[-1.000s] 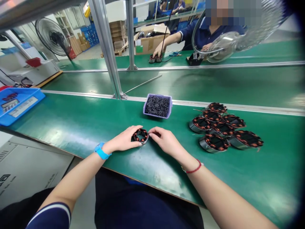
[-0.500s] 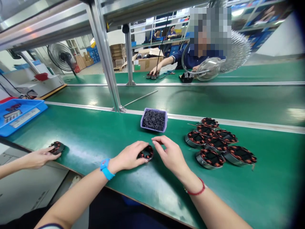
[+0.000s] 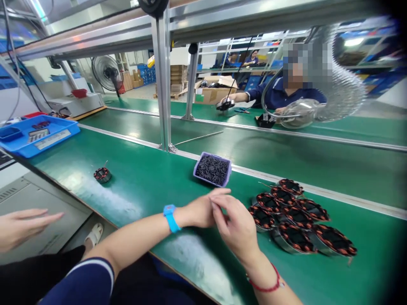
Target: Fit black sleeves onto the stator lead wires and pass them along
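Hands meet above green conveyor belt [image 3: 143, 182].
Left hand [image 3: 199, 209] and right hand [image 3: 237, 228] touching, fingers curled together; grasp indeterminable; purple tray of black pins [image 3: 212, 169] near.

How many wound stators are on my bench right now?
8 visible: seven clustered right of the hands, at and, plus a single stator far left. Another may be hidden under the hands.

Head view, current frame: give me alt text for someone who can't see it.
Both of the person's hands, left hand and right hand, meet over a green conveyor belt, in front of a small purple tray of dark pins. A cluster of copper-wound round stators lies to the right; one lone stator sits far left.
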`<state>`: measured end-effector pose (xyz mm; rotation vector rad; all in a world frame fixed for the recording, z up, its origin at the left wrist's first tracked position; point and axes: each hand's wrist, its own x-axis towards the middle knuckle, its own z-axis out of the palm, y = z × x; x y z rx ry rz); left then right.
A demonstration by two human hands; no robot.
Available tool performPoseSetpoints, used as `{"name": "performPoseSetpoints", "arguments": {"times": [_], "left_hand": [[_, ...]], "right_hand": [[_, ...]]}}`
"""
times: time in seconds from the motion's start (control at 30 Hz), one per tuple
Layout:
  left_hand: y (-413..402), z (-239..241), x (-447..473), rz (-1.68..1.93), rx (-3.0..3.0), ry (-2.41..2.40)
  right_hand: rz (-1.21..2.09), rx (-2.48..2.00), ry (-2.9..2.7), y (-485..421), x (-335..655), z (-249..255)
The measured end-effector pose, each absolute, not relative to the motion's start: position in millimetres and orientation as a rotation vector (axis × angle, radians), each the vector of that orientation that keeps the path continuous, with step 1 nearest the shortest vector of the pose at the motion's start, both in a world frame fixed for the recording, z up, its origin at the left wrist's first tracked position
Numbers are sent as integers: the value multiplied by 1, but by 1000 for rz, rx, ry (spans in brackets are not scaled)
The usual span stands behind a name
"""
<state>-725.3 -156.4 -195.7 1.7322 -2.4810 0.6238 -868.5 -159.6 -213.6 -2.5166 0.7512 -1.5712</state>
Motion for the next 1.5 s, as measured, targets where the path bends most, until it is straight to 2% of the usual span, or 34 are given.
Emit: {"name": "performPoseSetpoints", "arguments": {"times": [0.07, 0.17, 0.33, 0.47, 0.63, 0.8, 0.97, 1.1, 1.27, 1.4, 1.5], "left_hand": [[-155, -188, -688, 375, 1590, -2431], [-147, -175, -602, 165, 1610, -2027], [-98, -160, -457, 398, 2370, -1368], [-71, -175, -420, 240, 2627, -1333], [-77, -195, -447, 182, 2642, -1487], [-92, -191, -513, 180, 2548, -1740], [-98, -175, -587, -42, 2372, -2111], [-89, -168, -628, -280, 2370, -2204], [-78, -164, -655, -17, 2051, -2305], [-87, -176, -666, -363, 1546, -2551], [-97, -190, -671, -510, 1563, -2538]], "right_hand": [[-1566, -2516, 736, -158, -869, -214], [-1580, -2529, 743, -156, -869, -214], [-1523, -2566, 673, -156, -863, -220], [-1489, -2596, 587, -157, -857, -227], [-1418, -2564, 587, -158, -853, -233], [-1317, -2464, 674, -156, -851, -236], [-1087, -2305, 766, -155, -848, -243], [-875, -2096, 897, -157, -848, -251], [-760, -1719, 926, -160, -846, -251], [-742, -1451, 903, -159, -843, -245], [-733, -1339, 905, -159, -843, -243]]}}
